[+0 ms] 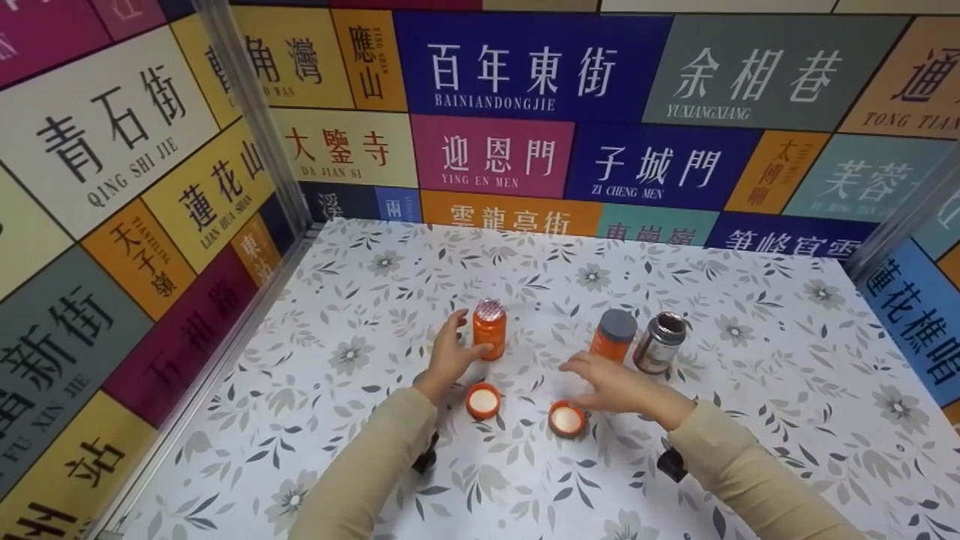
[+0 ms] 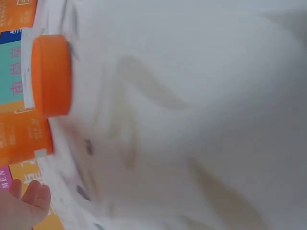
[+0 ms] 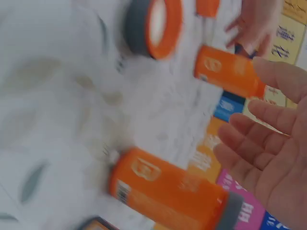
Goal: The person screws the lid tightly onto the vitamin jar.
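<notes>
My left hand (image 1: pixel 450 356) is beside an orange bottle (image 1: pixel 490 334) with a foil-sealed mouth; its fingers are spread and the thumb overlaps the bottle's front in the head view. My right hand (image 1: pixel 611 382) hovers palm inward, fingers apart, holding nothing. Just behind it stands a second orange bottle (image 1: pixel 616 330), with a grey lid, partly covered by the hand in the head view. An orange cap (image 1: pixel 483 401) lies upturned before the left bottle. Below the right fingertips lies another upturned cap (image 1: pixel 567 420), grey outside with an orange inner ring in the right wrist view.
A silver jar (image 1: pixel 660 345) without a lid, dark inside, stands right of the grey-lidded bottle. The table (image 1: pixel 360 442) has a white cloth with grey leaves and flowers. Walls with coloured street-name panels (image 1: pixel 532 67) border its back and sides.
</notes>
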The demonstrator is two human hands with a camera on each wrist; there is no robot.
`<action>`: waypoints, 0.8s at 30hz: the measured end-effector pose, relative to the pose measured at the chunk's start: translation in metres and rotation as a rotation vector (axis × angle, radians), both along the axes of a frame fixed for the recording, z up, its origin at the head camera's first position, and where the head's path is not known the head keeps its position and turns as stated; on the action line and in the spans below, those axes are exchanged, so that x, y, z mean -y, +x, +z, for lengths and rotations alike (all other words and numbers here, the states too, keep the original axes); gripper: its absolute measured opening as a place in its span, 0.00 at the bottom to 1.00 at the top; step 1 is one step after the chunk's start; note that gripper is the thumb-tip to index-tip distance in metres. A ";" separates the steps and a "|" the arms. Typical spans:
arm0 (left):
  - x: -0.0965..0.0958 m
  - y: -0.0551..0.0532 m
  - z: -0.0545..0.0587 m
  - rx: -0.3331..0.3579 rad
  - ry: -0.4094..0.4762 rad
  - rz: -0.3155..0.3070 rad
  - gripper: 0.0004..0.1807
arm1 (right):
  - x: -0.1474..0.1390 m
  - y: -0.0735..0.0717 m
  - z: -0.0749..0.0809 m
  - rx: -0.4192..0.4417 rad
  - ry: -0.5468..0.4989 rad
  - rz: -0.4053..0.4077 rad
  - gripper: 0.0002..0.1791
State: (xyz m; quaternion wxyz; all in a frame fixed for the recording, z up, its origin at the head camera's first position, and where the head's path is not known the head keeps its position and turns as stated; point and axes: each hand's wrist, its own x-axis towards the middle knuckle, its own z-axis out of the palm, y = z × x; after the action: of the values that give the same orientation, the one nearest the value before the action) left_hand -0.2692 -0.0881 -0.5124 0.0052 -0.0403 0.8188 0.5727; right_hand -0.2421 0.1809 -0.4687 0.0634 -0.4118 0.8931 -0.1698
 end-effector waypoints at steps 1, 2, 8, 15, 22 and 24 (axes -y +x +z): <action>-0.003 -0.001 0.001 -0.009 0.001 -0.011 0.40 | 0.000 0.003 -0.006 0.024 0.007 0.001 0.26; -0.005 -0.003 0.001 -0.017 0.003 -0.019 0.41 | -0.001 0.007 -0.011 0.050 0.013 -0.003 0.26; -0.014 -0.008 -0.003 0.039 0.084 -0.005 0.42 | 0.003 0.019 -0.033 0.146 0.044 -0.019 0.31; -0.017 -0.012 -0.007 0.079 0.154 0.032 0.42 | 0.007 0.026 -0.041 0.095 0.054 -0.029 0.26; -0.016 -0.017 -0.011 0.079 0.152 0.020 0.40 | 0.008 0.028 -0.042 0.061 0.052 -0.036 0.23; -0.016 -0.018 -0.011 0.072 0.144 0.009 0.40 | 0.007 0.027 -0.042 0.060 0.058 -0.034 0.23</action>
State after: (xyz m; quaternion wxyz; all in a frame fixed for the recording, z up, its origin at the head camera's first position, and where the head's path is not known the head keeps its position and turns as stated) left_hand -0.2874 -0.0717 -0.5236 0.0349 -0.0640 0.7747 0.6281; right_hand -0.2146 0.1734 -0.5108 0.0992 -0.3894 0.9021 -0.1572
